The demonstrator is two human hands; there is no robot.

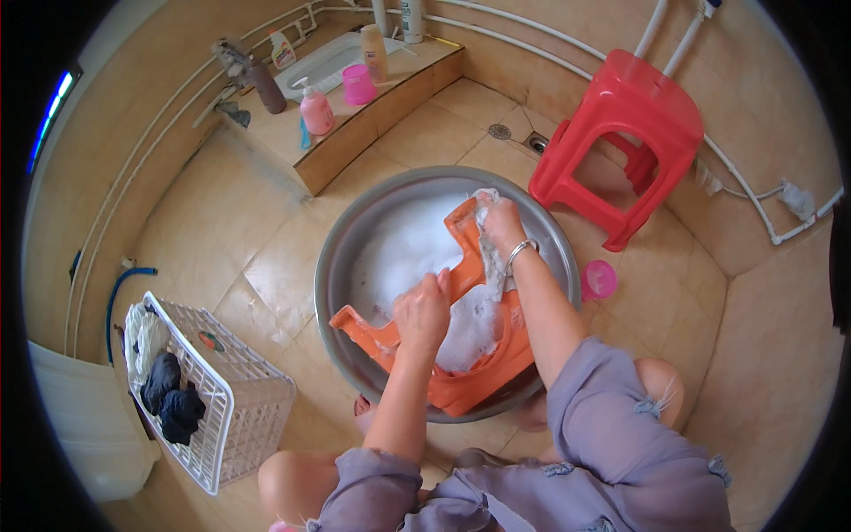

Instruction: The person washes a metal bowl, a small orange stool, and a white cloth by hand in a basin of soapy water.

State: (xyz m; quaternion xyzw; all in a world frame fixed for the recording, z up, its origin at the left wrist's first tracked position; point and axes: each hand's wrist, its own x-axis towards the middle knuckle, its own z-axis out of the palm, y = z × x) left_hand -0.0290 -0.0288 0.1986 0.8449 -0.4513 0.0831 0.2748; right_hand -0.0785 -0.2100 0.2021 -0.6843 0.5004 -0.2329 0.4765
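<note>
A wide grey basin [328, 266] filled with white suds [403, 232] stands on the floor before me. Tilted in it lies an orange plastic stool [465, 387], its legs pointing away from me and foam within its frame. My left hand [423, 310] is closed round the edge between two of the legs. Near the basin's far right side, my right hand [502, 223] grips a wet, whitish cloth [489, 253] against the stool's right leg. The cloth's lower end hangs along the orange plastic. Foam hides part of the stool.
A red stool [656, 106] stands at the far right. A pink cup [600, 279] sits right of the basin. On the left is a white laundry basket [253, 390] with dark clothes [173, 397]. A raised ledge [390, 124] holds a pink pump bottle [316, 110].
</note>
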